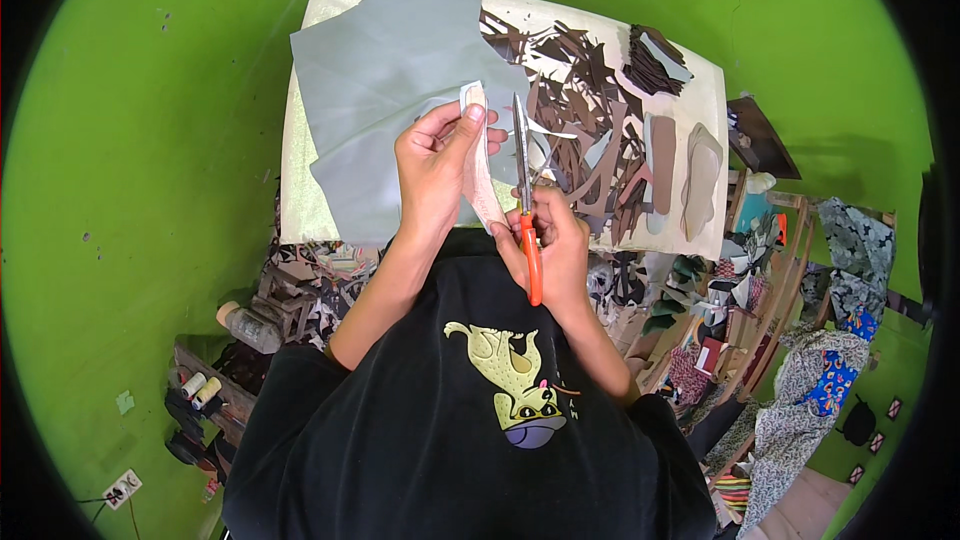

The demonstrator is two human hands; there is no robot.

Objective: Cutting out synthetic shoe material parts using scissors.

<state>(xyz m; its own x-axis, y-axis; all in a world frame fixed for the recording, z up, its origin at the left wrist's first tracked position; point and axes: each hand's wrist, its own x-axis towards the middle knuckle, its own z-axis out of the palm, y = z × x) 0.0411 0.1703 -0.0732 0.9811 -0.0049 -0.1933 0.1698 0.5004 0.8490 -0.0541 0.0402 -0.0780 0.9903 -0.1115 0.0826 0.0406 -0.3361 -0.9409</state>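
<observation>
My left hand [432,165] pinches the upper end of a narrow, slightly curved beige strip [477,175] between thumb and fingers. A pale grey margin shows along the strip's upper edge. My right hand [562,255] is closed around scissors with orange handles [532,258], their blades pointing away from me to the right of the strip. The blades look nearly together and apart from the strip. My right thumb and fingers also come up to the strip's lower end. Under and beyond my left hand, a large grey sheet of material [370,90] lies over the table.
A cream-topped table [690,195] stands before me. Dark brown offcuts [580,70] are heaped on its right, beside a brown cut piece [662,165], a beige flat shape [702,180] and a dark stack [655,65]. Scraps and a cluttered rack [770,330] lie nearer, at the right.
</observation>
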